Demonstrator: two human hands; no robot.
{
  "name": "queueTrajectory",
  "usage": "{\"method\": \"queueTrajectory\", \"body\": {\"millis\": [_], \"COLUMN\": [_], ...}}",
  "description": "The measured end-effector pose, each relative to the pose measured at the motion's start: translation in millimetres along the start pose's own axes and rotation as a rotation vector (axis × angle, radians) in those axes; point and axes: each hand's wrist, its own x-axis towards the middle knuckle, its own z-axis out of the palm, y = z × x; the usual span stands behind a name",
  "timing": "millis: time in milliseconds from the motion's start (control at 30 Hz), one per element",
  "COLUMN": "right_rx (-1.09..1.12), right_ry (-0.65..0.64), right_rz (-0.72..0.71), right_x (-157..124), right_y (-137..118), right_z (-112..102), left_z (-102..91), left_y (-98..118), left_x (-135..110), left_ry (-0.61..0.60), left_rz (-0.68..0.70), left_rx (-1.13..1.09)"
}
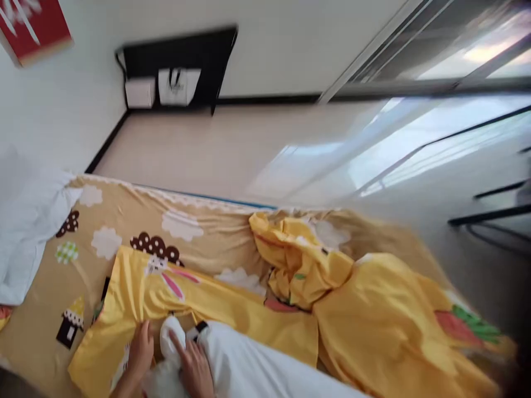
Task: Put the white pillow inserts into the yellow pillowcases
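Note:
A yellow duvet cover (pixel 249 312) with rabbit and carrot prints lies on the bed, its far end bunched in loose folds at the right. The white quilt (pixel 257 362) lies along its near side, with one rounded corner sticking up between my hands. My left hand (pixel 140 349) is closed on the edge of the cover's opening, left of that corner. Against the corner's right side, my right hand (pixel 194 366) grips the white fabric with its index finger laid along it. The undersides of both hands are hidden.
Beneath everything is a tan patterned bed sheet (pixel 136 215). White bedding (pixel 29 232) lies at the left end. Past the bed is a floor (pixel 199 143) with a black panel (pixel 182 55), a white bag (pixel 178 87) and a pale box (pixel 140 93). Black metal legs (pixel 489 215) stand at right.

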Motion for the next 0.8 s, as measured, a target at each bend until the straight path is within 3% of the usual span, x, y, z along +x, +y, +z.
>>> {"method": "queueTrajectory", "body": {"millis": [33, 100, 167, 233, 333, 500, 567, 633, 733, 800], "right_rx": [0.001, 0.012, 0.025, 0.028, -0.042, -0.171, -0.189, -0.2, -0.195, -0.193], "right_ry": [-0.086, -0.24, -0.377, -0.449, -0.392, -0.229, -0.178, -0.115, -0.05, -0.042], "right_rz": [0.021, 0.045, -0.015, -0.139, -0.236, -0.087, -0.044, -0.027, -0.012, 0.053], "right_x": [1, 6, 12, 16, 27, 65, 70, 65, 55, 56], "right_y": [0, -1, -7, -18, -34, -31, -27, -27, -31, -34], "right_z": [-3, -15, -27, -36, -40, -40, -37, -32, -28, -29], "left_z": [14.7, 33.7, 37.5, 29.4, 9.3, -7.8, -8.2, -7.5, -7.1, -6.9], "left_y": [-5, -12, -15, -14, -4, 7, -1, -14, -35, -45], "left_x": [8, 23, 39, 50, 50, 21, 14, 12, 2, -17], "left_ry": [0.046, 0.087, 0.098, 0.102, 0.108, 0.223, 0.334, 0.397, 0.362, 0.313], "left_rz": [0.158, 0.347, 0.462, 0.51, 0.565, 0.757, 0.707, 0.533, 0.236, 0.09], "left_rx": [0.219, 0.514, 0.621, 0.61, 0.55, 0.547, 0.595, 0.657, 0.718, 0.74]}}
